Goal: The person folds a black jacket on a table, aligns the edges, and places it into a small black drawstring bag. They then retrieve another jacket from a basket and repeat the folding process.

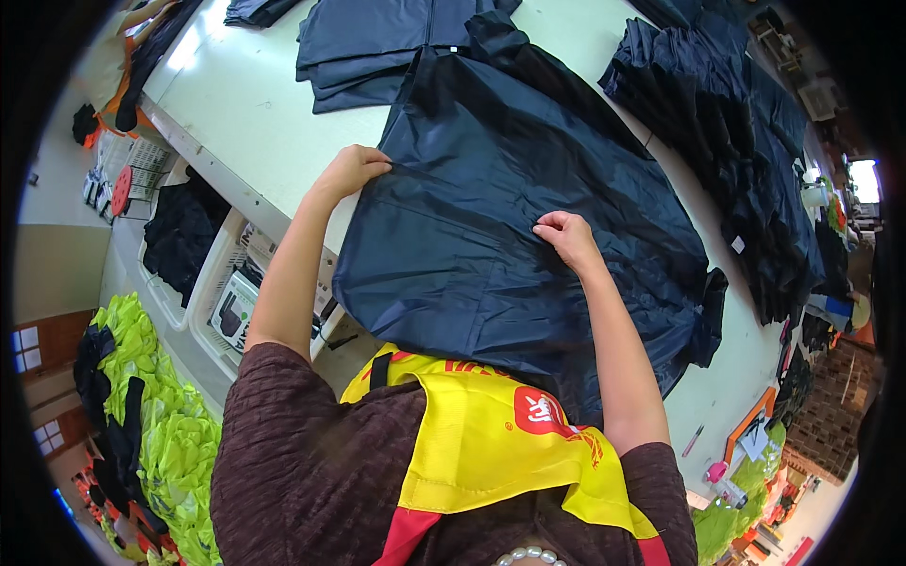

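Spread over the table in front of me lies a dark navy garment, smooth and slightly shiny, with wrinkles running across it. Its near edge hangs down against my yellow apron. My left hand pinches the garment's left edge between thumb and fingers. Over the middle of the cloth, my right hand has its thumb and fingertips closed on a small bit of the fabric, where creases gather. A sleeve end bunches up at the garment's right side.
Folded dark garments lie beyond on the white table. A long pile of dark garments fills the right side. White plastic baskets stand below the table's left edge, near heaped lime-yellow cloth. A pen lies at right.
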Motion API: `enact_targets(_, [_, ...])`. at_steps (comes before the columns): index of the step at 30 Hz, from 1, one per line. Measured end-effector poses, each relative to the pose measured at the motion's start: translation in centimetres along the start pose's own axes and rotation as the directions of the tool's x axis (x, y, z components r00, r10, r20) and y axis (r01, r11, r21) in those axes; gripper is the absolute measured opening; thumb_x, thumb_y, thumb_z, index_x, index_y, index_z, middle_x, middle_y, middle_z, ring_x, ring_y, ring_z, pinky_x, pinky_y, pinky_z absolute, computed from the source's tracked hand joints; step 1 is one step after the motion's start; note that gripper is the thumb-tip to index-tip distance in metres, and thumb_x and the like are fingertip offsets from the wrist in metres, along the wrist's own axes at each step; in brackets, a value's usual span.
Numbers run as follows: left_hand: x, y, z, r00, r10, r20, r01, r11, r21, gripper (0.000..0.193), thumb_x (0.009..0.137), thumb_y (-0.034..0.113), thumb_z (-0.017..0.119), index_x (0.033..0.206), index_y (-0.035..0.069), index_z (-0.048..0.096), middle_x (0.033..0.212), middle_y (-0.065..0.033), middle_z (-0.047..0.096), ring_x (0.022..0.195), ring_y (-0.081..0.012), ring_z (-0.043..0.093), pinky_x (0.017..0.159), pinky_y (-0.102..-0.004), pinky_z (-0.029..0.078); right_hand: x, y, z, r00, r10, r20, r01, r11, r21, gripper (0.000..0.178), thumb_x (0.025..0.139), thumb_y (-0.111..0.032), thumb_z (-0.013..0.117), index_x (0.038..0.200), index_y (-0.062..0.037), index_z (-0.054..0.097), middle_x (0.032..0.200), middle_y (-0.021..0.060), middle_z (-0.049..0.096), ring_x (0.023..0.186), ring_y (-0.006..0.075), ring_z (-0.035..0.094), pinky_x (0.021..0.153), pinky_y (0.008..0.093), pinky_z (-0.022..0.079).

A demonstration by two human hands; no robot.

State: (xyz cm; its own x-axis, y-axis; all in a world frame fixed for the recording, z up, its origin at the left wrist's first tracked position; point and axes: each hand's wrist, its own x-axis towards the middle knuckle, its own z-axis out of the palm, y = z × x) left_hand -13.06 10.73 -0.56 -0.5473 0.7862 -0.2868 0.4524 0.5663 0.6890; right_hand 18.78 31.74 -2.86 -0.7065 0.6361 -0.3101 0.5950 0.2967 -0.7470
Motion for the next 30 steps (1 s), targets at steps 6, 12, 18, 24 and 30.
enact_targets(6, [0.0, -0.2, 1.0, 0.995, -0.014, -0.095, 0.016, 1.000, 0.024, 0.022, 0.079, 0.016, 0.066, 0.092, -0.001, 0.070, 0.078, -0.0102, 0.067, 0.069, -0.0161, 0.062, 0.069, -0.0268, 0.048, 0.2, 0.1, -0.2, 1.000, 0.005, -0.019, -0.003, 0.997, 0.082, 0.028, 0.076, -0.023, 0.069, 0.095, -0.0019, 0.069, 0.086, 0.0128, 0.069, 0.080, 0.0213, 0.065, 0.074, 0.0300, 0.049])
enact_targets(12, [0.4, -0.3, 1.6, 0.983, -0.113, -0.141, 0.115, 0.993, 0.001, 0.021, 0.073, 0.015, 0.070, 0.087, 0.000, 0.071, 0.076, -0.0131, 0.068, 0.065, -0.0194, 0.063, 0.066, -0.0308, 0.050, 0.7, -0.9, 0.2, 0.993, 0.085, -0.078, -0.089, 0.995, -0.054, 0.023, 0.074, -0.022, 0.070, 0.091, -0.0073, 0.070, 0.088, 0.0113, 0.069, 0.083, 0.0242, 0.066, 0.077, 0.0327, 0.049])
enact_targets(18, [1.6, 0.5, 0.6, 0.944, -0.330, -0.009, 0.329, 0.944, -0.019, 0.020, 0.070, 0.015, 0.075, 0.078, -0.001, 0.067, 0.064, -0.0061, 0.061, 0.054, -0.0144, 0.055, 0.052, -0.0282, 0.046, 1.8, -1.6, -0.4, 0.983, 0.182, 0.027, -0.178, 0.977, -0.122, 0.019, 0.070, -0.019, 0.073, 0.084, -0.0070, 0.070, 0.081, 0.0108, 0.069, 0.078, 0.0223, 0.066, 0.071, 0.0327, 0.050])
enact_targets(24, [4.3, -0.8, -0.1, 0.922, -0.373, 0.106, 0.372, 0.928, 0.032, 0.022, 0.071, 0.019, 0.077, 0.073, 0.003, 0.063, 0.061, -0.0034, 0.057, 0.047, -0.0130, 0.051, 0.042, -0.0276, 0.041, 2.9, -2.8, -1.5, 0.979, 0.171, 0.112, -0.150, 0.974, -0.172, 0.018, 0.068, -0.018, 0.074, 0.079, -0.0048, 0.068, 0.077, 0.0116, 0.067, 0.073, 0.0248, 0.065, 0.068, 0.0349, 0.051])
enact_targets(30, [2.8, -0.7, 0.5, 0.970, -0.243, -0.016, 0.242, 0.958, 0.150, 0.024, 0.075, 0.021, 0.072, 0.083, 0.000, 0.064, 0.065, -0.0072, 0.061, 0.056, -0.0171, 0.058, 0.053, -0.0331, 0.049, -5.4, 2.3, 0.2, 0.772, -0.453, -0.446, 0.436, 0.888, -0.147, 0.028, 0.074, -0.014, 0.067, 0.100, -0.0038, 0.063, 0.102, 0.0140, 0.063, 0.100, 0.0301, 0.057, 0.090, 0.0370, 0.044])
